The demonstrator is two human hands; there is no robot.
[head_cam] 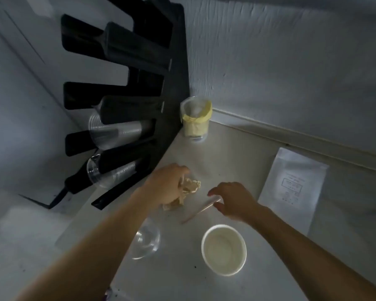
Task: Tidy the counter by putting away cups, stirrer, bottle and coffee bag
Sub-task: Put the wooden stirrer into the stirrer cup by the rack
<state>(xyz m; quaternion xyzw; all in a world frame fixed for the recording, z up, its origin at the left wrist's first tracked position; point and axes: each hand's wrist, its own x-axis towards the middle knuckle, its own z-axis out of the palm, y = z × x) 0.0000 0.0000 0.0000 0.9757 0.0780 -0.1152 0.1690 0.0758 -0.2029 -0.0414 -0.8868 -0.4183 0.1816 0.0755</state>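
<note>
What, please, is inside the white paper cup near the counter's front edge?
The white paper cup looks empty: only its pale inner wall and bottom show. Nothing covers its mouth; blur could hide residue.

Both forearms bare, no sleeves, rings or watch visible.

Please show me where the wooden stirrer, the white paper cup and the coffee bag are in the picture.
wooden stirrer (pixel 199 211), head view, middle of the stick.
white paper cup (pixel 224 249), head view, inside bottom.
coffee bag (pixel 292 185), head view, printed label on its front.
</note>
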